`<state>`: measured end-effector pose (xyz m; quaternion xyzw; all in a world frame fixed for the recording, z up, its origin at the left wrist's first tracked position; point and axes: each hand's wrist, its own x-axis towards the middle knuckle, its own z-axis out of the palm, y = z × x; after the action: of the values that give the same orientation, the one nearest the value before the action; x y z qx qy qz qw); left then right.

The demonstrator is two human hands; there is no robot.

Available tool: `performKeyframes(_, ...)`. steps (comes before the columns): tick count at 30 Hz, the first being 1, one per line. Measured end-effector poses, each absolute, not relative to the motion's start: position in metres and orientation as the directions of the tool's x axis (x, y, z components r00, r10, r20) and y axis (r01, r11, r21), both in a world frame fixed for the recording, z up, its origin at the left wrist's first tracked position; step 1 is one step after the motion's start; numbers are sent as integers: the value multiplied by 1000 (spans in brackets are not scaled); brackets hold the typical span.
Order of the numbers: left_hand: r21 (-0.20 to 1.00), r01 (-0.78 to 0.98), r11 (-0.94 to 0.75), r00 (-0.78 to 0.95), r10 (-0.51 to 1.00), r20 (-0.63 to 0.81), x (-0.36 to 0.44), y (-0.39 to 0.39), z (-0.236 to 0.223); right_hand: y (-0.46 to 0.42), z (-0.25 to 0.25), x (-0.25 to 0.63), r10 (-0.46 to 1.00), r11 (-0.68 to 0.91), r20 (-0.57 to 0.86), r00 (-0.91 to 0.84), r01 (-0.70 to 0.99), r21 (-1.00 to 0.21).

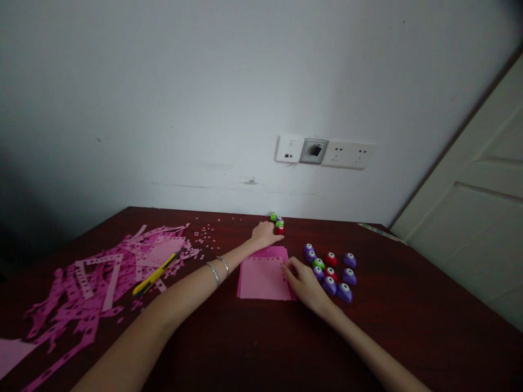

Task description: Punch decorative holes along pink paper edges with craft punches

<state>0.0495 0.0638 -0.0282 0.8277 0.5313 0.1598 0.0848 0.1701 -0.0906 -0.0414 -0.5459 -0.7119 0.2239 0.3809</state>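
The stack of flat, square-looking pink paper sheets (263,280), with no clear long axis, lies to the left of the right hand (304,283), the nearer one, whose fingertips are drawn narrow at its right edge; whether they pinch it I cannot tell. Just beyond the thumb of the left hand (265,234) sits a small red domed punch (280,231) with a white eye-like top; that thumb reaches out from curled fingers, their grip unclear. No brand or writing is readable; marks on the white wall plate (289,148) are too small.
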Motion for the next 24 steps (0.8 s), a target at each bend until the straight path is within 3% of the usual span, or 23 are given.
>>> performKeyframes(10, 259, 900, -350, 309, 933, 185, 70, 74, -33, -90, -41, 171, 944, 315, 308, -123, 623, -716)
performKeyframes(24, 326, 864, -384, 310, 915, 257, 67, 73, -34, -89, -37, 175, 942, 314, 313, -123, 656, -686)
